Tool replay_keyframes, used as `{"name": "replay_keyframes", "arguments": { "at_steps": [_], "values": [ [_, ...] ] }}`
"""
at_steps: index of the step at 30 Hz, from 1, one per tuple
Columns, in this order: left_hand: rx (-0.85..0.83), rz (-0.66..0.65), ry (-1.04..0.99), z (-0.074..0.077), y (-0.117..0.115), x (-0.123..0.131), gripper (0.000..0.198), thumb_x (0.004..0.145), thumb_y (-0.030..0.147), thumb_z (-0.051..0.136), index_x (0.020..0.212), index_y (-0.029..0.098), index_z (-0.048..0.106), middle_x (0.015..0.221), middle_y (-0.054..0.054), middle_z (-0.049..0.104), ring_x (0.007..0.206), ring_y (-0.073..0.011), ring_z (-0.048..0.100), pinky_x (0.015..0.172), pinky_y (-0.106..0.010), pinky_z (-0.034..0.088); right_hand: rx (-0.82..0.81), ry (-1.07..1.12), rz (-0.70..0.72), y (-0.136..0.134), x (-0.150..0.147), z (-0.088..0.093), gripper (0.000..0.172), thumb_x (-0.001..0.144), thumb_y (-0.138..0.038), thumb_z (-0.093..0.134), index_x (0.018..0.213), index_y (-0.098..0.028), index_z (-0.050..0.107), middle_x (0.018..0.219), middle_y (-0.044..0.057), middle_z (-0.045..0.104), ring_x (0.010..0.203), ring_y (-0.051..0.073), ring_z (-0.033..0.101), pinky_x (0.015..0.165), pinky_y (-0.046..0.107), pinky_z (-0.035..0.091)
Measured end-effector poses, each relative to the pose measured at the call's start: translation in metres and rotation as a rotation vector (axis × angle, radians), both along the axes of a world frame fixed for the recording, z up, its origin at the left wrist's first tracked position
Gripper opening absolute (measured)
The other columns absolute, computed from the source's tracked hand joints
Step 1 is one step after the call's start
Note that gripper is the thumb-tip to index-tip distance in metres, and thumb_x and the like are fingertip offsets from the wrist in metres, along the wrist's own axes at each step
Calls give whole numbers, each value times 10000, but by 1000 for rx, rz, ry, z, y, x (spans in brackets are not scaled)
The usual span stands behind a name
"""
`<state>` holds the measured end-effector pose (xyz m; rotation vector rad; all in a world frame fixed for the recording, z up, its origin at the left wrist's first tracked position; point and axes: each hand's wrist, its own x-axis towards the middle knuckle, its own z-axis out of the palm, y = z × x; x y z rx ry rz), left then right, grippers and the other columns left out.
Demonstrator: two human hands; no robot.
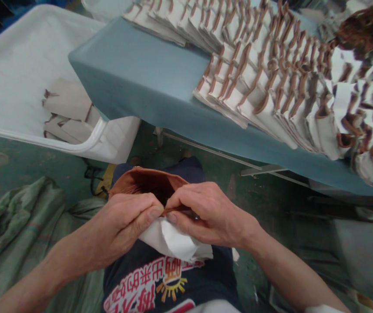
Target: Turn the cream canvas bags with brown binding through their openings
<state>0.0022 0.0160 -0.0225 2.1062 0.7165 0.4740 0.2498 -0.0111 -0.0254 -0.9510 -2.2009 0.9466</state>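
Note:
My left hand [126, 219] and my right hand [207, 213] meet over my lap, both pinching one piece: a brown leather part [147, 180] joined to a white fabric part [173, 241]. The thumbs and forefingers press the brown edge where it meets the white cloth. The brown part arches up behind my fingers; the white part hangs down over my dark printed shirt [160, 282].
A blue-grey table [147, 78] ahead carries rows of several overlapping white-and-brown pieces [271, 74]. A white tub [16, 69] at the left holds a few flat beige pieces [67, 111]. Green sacking [19, 221] lies on the floor at my left.

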Motion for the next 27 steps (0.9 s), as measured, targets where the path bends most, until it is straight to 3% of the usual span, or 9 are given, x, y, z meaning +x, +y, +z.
{"name": "replay_keyframes", "arguments": {
  "at_steps": [5,8,11,17,20,23,27],
  "values": [
    [33,12,56,2,6,9,365,1131,199,444,778,217,534,678,84,545,575,-94,512,578,-235,364,173,-108,-115,-2,-5,-4,179,1077,-226,521,940,-206,635,743,-1,711,652,140,607,632,279,412],
    [85,17,89,3,9,15,365,1107,183,453,747,218,502,655,80,526,561,-96,504,569,-244,353,180,-73,-141,-2,-3,-7,164,1067,-210,544,938,-194,644,739,-1,705,644,137,598,636,280,415],
    [95,-25,47,1,9,15,354,1084,153,453,738,217,493,642,83,517,547,-89,490,554,-240,341,33,35,-71,0,1,-9,164,1082,-244,572,952,-189,655,768,-5,704,653,119,593,635,252,420],
    [5,-23,-24,-6,0,10,240,1062,117,504,886,226,624,747,79,645,650,-83,601,638,-202,412,-305,234,7,4,9,-8,172,1031,-290,654,890,-192,657,749,-44,651,620,87,516,609,216,395],
    [29,6,-54,-7,-2,12,241,1002,80,504,823,225,574,682,95,569,583,-74,529,588,-207,375,-426,242,52,7,12,-4,285,1061,-376,566,851,-193,626,743,-34,610,642,101,510,640,240,401],
    [67,38,-90,-7,-1,16,259,930,72,521,725,220,464,617,106,448,517,-63,409,521,-216,303,-448,173,56,10,11,-1,455,1123,-470,453,766,-204,542,688,-42,501,635,109,447,643,266,359],
    [-111,50,-162,-2,0,18,323,960,137,554,674,216,426,597,94,409,506,-68,371,489,-220,287,-521,312,78,10,1,-4,481,1065,-519,636,722,-201,526,639,-69,437,577,85,371,570,242,309]
  ]
}}
